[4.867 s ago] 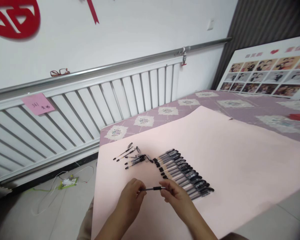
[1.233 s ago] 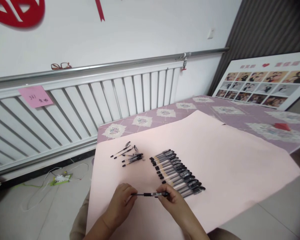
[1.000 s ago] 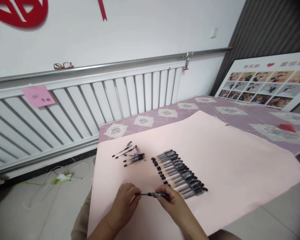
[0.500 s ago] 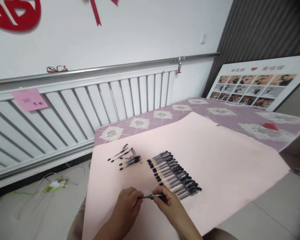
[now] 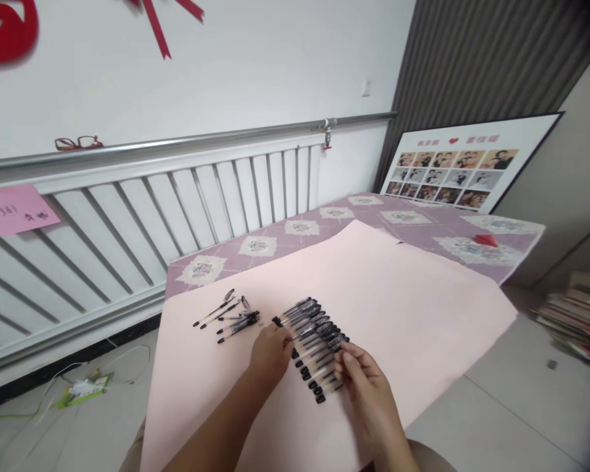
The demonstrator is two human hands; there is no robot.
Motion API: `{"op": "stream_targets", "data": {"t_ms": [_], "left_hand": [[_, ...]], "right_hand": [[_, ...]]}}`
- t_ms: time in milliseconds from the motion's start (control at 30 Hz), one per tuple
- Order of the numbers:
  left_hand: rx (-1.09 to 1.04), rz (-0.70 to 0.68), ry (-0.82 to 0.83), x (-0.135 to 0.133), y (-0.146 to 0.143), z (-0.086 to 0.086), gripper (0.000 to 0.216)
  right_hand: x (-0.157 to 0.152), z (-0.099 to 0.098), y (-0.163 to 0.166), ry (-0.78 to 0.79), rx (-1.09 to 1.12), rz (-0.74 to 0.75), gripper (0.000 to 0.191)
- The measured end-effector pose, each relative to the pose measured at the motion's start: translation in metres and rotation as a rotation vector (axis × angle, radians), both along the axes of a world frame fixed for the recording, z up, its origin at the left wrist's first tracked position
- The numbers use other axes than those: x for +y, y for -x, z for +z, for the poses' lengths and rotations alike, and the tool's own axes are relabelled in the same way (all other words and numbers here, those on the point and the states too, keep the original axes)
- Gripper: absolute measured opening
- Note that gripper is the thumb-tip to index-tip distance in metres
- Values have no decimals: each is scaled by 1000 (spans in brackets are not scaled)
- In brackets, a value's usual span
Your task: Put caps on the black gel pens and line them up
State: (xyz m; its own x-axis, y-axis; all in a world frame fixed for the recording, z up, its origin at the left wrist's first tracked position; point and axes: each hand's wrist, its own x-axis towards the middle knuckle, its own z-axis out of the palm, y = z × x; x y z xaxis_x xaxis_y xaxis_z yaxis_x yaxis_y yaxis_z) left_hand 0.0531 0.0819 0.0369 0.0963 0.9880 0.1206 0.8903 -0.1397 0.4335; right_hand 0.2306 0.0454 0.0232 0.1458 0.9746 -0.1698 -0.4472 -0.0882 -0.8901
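A row of black-capped pens lies side by side on a pale pink sheet. My left hand reaches across to the left ends of the row, thumb and fingers closed on a pen there. At the capped ends on the right, my right hand pinches a pen between thumb and fingertips. Whether both hands grip the same pen is hard to make out among the packed barrels. Farther left sits a loose group of pens, several of them uncapped or with clear-clipped caps nearby.
The sheet covers part of a purple patterned tablecloth, where a red packet lies. Behind are a white radiator and glasses on a pipe. A photo board leans at the back right; stacked papers stand beyond the table.
Both hands have moved from in front of the row, where they held a pen between them, up onto the row. The view has turned right.
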Motion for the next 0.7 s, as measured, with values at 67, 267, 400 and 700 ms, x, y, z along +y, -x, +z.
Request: {"op": "stream_targets", "data": {"t_ms": [67, 267, 400, 700], "left_hand": [[42, -13, 10, 15, -11, -2, 12], [171, -22, 30, 44, -33, -9, 15], [236, -25, 47, 54, -36, -12, 14], [265, -9, 31, 52, -35, -13, 14]], "right_hand": [[0, -1, -5, -12, 33, 13, 26], [1, 0, -4, -34, -7, 45, 27], [3, 3, -3, -33, -24, 61, 30], [5, 5, 1, -6, -69, 98, 33]]}}
